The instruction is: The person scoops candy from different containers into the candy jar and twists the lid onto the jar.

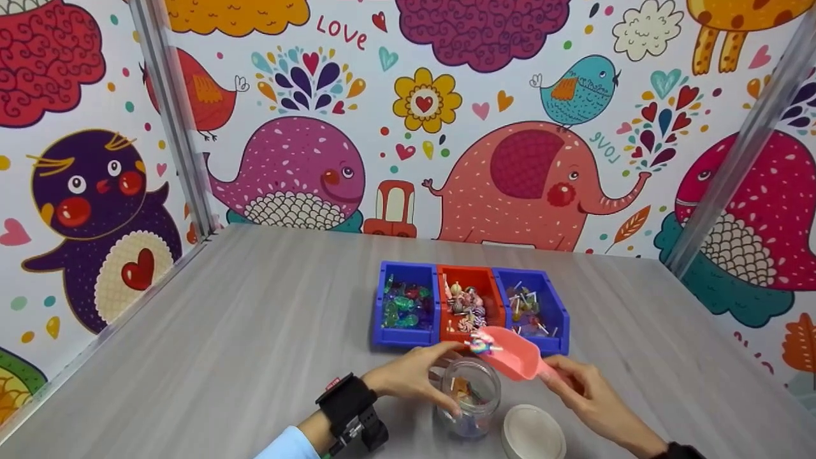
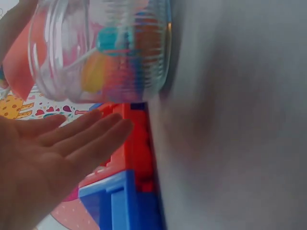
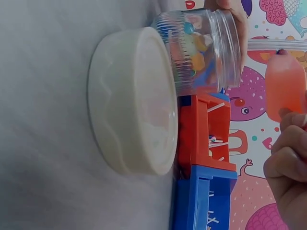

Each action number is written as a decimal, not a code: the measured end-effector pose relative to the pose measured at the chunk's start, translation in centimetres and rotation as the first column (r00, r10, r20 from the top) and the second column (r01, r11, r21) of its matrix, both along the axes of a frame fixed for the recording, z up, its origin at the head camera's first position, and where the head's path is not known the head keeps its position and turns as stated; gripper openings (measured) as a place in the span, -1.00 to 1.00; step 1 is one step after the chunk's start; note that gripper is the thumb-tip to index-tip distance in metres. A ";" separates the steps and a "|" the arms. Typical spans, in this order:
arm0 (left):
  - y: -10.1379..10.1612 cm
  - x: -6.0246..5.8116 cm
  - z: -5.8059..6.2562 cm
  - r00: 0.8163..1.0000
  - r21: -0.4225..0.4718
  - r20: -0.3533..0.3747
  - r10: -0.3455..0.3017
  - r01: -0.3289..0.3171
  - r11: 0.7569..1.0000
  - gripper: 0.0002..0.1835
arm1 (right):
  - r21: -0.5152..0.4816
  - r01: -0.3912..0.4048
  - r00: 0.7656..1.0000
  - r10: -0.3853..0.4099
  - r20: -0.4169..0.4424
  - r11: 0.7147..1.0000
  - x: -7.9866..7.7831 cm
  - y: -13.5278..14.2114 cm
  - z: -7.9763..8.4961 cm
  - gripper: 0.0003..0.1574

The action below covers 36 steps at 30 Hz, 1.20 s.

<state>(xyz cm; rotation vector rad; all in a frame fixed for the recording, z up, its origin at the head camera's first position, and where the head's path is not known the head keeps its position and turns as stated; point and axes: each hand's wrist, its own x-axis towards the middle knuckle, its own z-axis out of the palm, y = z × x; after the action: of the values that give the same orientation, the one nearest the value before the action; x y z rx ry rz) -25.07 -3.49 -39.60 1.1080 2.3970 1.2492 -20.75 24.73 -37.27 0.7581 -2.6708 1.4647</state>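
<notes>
While the fingers of the right hand [image 1: 590, 395] grasp a pink scoop [image 1: 517, 356] bearing candy [image 1: 483, 345], those of the left hand [image 1: 411, 376] spread, relaxed, around a lidless jar [image 1: 470, 424] on the tabletop [image 1: 255, 331]; apparent step, filling; next, presumably, a controlled tilt.

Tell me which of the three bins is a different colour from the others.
The middle bin is red, partly behind the pink scoop in the head view; the left bin and right bin beside it are both blue.
</notes>
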 end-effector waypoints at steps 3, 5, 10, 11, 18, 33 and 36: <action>0.3 0.0 -0.1 1.000 -0.028 -0.018 -0.010 0.010 1.000 -0.15 | 0.026 0.010 1.000 -0.010 0.023 1.000 0.1 0.4 -0.1 -0.64; 0.5 0.0 -0.2 0.999 -0.046 -0.031 -0.012 0.010 0.999 -0.19 | 0.033 0.004 0.999 -0.006 0.045 0.999 0.1 0.7 -0.1 -0.63; 0.7 0.0 -0.2 0.999 -0.064 -0.034 -0.007 0.005 0.998 -0.24 | 0.068 -0.005 0.998 0.000 0.068 0.998 0.0 1.2 0.2 -0.63; 0.7 0.0 -0.2 0.999 -0.067 -0.034 -0.005 0.003 0.998 -0.25 | 0.080 -0.002 0.997 -0.004 0.073 0.997 -0.1 1.3 0.3 -0.63; 0.7 0.1 0.0 0.999 -0.079 -0.032 0.001 -0.003 0.997 -0.26 | 0.129 -0.012 0.998 0.003 0.068 0.992 -0.2 1.4 0.9 -0.70; 0.9 0.1 0.1 0.999 -0.110 -0.047 0.007 -0.012 0.994 -0.24 | 0.291 -0.108 0.991 0.126 -0.043 0.951 -0.3 1.7 3.5 -0.75; 1.0 0.1 0.1 1.000 -0.112 -0.030 0.010 -0.013 0.994 -0.24 | 0.322 -0.108 0.984 0.148 -0.101 0.941 -0.1 1.4 4.0 -0.76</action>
<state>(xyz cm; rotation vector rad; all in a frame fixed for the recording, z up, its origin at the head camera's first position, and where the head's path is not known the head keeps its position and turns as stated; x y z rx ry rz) -24.95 -2.53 -39.55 1.0876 2.4651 1.0937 -20.81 26.16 -33.30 1.0218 -2.8387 0.9768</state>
